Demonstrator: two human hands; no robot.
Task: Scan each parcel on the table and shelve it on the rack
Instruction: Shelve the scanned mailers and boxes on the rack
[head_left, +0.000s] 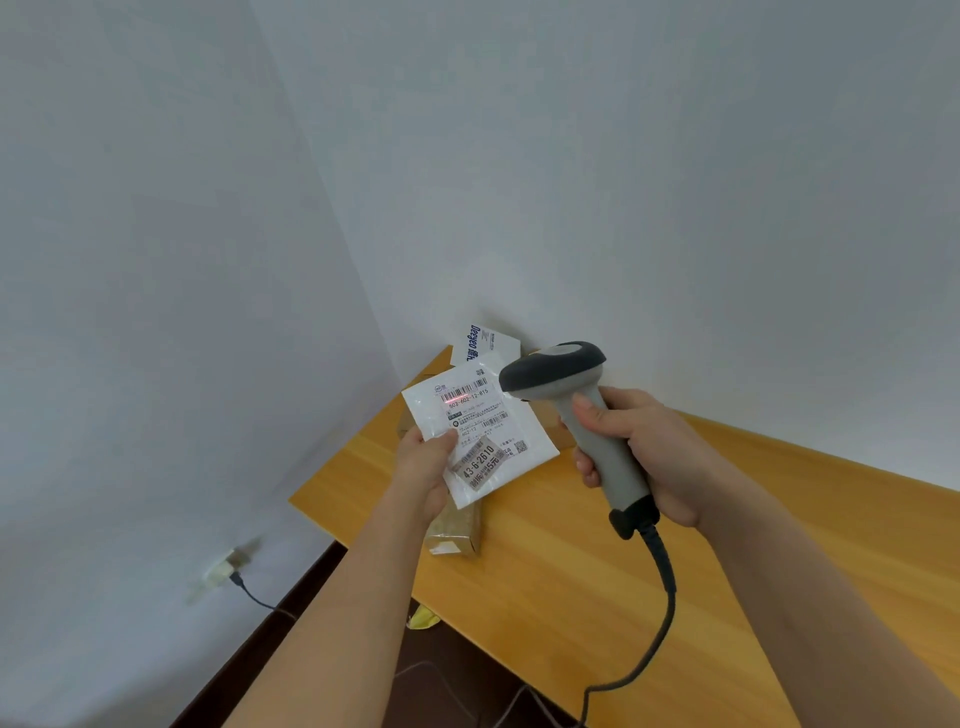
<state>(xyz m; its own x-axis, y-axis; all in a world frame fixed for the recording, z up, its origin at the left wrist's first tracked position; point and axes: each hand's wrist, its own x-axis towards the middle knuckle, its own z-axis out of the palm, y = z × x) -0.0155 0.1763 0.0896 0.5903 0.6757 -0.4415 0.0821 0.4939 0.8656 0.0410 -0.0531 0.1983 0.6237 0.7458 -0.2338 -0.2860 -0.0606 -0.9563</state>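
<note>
Fingers of the left hand (427, 457) pinch a white parcel (480, 426) above the bench (597, 561). Right hand (636, 452) grips a scanner (566, 395), its red line on the parcel's barcode. Brown boxes (454, 530), apparently, lie beneath.

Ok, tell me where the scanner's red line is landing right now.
In the head view it falls on the top barcode of the white parcel, held up in the left hand just left of the scanner in the right hand.
</note>
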